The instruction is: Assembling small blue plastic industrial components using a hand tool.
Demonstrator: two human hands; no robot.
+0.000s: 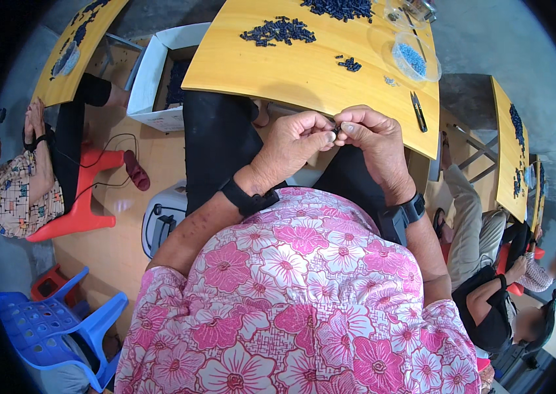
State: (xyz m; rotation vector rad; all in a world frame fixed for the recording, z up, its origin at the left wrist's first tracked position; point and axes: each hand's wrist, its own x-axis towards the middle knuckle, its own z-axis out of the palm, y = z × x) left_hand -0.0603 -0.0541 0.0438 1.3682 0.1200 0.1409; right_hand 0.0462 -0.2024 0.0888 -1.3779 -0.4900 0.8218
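I see two hands pinching one tiny dark part over the lap.

My left hand and my right hand meet just below the near edge of the yellow table, and both are curled almost closed, fingertips pinching one small dark part between them. Each wrist has one black band, so two bands. On the table I count three heaps of little dark pieces, one clear bowl of blue bits, and one black tool near the edge. One white box sits on the floor at the left.
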